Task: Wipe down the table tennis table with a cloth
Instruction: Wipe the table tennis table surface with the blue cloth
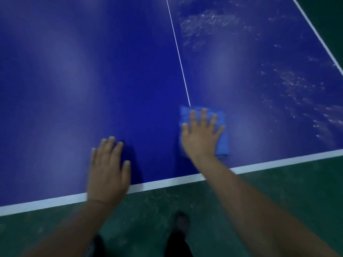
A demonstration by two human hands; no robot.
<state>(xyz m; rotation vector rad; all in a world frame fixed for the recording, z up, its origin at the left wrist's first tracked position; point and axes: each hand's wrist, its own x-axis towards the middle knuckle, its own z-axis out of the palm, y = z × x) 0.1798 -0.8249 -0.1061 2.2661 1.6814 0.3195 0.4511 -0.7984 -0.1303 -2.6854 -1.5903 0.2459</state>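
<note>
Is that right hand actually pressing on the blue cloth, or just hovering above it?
Touching. The head view shows the right hand lying flat on the blue cloth, fingers spread across it, with no gap or shadow between them.

arms: both bare, no sleeves in sight
left hand (108, 169): no glove
right hand (201, 135): no glove either
legs: dark trousers
shoe (181, 222): dark, blurry

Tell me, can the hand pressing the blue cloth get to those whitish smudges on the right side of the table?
Probably yes. The right hand lies flat on the folded blue cloth, and only bare blue tabletop lies between it and the nearer whitish smudges. The farthest ones might need a lean.
</note>
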